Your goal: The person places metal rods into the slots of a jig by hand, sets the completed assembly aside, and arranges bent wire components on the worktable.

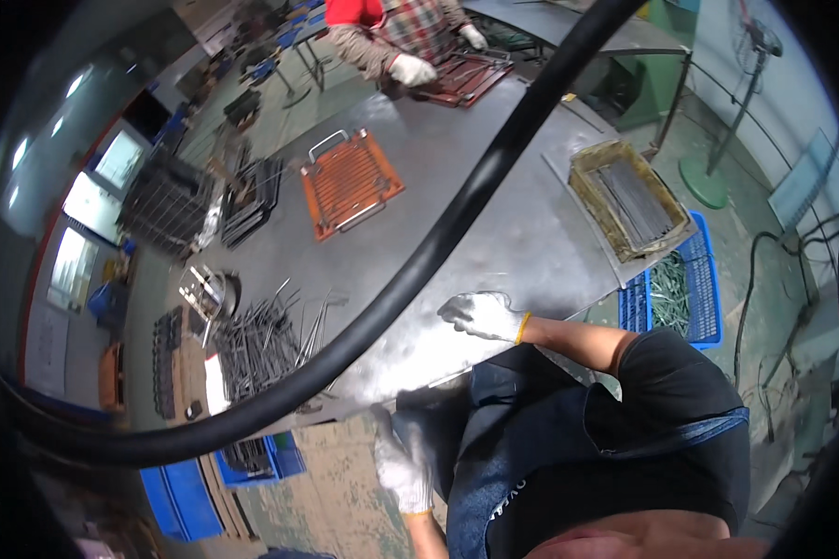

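A thick black hose (457, 210) crosses the view very close to the camera, in a long curve above the metal table (494, 233). Below it is the person's dark apron (531, 456).

The left hand (404, 466), in a white work glove, hangs beside the near edge of the table, at the apron; the fingers are loosely curled and hold nothing that I can see. The right hand (483, 315), also gloved, lies on the table surface near the same edge, fingers half spread, released, with nothing in it.

On the table, well apart from the right hand, a heap of thin metal rods (261, 340) lies on the far side of the hose. Further along the table is an orange wire rack (350, 184). At the table's right corner stands a worn tray of grey strips (629, 197), and just beside the table there is a blue crate (676, 293). At the far end another person's gloved hands (410, 68) touch a red rack (471, 76).
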{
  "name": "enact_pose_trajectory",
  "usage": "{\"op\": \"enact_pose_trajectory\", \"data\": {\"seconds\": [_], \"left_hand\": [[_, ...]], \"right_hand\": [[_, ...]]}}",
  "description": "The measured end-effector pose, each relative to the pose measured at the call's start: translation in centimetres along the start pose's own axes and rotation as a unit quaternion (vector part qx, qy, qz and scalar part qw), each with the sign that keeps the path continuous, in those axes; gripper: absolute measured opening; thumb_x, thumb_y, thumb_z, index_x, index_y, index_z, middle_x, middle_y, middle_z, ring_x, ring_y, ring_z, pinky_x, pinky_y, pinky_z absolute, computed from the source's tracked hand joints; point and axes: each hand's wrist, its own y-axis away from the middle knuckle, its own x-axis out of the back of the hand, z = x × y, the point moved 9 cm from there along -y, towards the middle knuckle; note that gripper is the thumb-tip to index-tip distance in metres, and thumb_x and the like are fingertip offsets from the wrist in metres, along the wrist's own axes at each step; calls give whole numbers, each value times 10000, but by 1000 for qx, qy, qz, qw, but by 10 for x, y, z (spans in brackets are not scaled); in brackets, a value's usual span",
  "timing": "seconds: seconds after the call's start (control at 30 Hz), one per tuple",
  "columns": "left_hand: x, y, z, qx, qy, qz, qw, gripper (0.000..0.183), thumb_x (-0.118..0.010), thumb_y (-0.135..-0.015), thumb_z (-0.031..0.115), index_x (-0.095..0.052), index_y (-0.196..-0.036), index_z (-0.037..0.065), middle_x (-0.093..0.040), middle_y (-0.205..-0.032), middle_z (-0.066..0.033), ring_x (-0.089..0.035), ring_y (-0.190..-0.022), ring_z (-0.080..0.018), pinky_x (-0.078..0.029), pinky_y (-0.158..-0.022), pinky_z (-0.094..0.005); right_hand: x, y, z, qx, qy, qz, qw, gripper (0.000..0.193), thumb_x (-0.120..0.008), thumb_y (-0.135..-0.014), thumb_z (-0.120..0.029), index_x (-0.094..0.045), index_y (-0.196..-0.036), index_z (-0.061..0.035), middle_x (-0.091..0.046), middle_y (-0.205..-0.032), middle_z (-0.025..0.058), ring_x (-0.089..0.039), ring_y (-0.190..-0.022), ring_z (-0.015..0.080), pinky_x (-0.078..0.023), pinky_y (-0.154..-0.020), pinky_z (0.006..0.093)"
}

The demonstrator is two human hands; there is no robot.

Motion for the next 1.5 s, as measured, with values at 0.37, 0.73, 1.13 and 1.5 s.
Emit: {"op": "enact_pose_trajectory", "data": {"seconds": [0.37, 0.73, 1.13, 1.5], "left_hand": [[-71, -153, -34, -135, -102, 0, 986, 482, -537, -888, 236, -470, -1303, -2, -515, -1308, -196, -452, -1243, -350, -258, -1107, -485], [-43, -208, -26, -142, -116, 172, 968, 361, -557, -838, 177, -517, -1140, -18, -544, -1153, -203, -481, -1128, -355, -300, -1048, -505], [-53, -217, -53, -54, -190, 161, 967, 527, -510, -915, 310, -433, -1320, -18, -476, -1337, -218, -395, -1273, -380, -297, -1076, -472], [-98, -145, -33, -71, 270, 98, 955, 528, -396, -997, 341, -391, -1381, -21, -517, -1323, -210, -544, -1169, -312, -410, -987, -378]], "right_hand": [[68, 1, 116, -375, -182, 43, 908, 287, -579, -864, -248, -595, -1094, -77, -611, -1084, 144, -631, -927, 287, -521, -788, 397], [94, -250, 87, -46, 24, 171, 984, 378, -475, -924, -366, -539, -1230, -153, -639, -1069, 154, -640, -930, 341, -510, -767, 458], [9, -171, 87, -142, 123, 141, 972, 242, -541, -856, -234, -676, -929, -47, -662, -778, 138, -629, -779, 286, -472, -797, 419], [28, -54, -83, -75, -174, 27, 981, 391, -464, -935, -335, -495, -1230, -82, -640, -904, 136, -642, -730, 316, -501, -616, 415]]}}
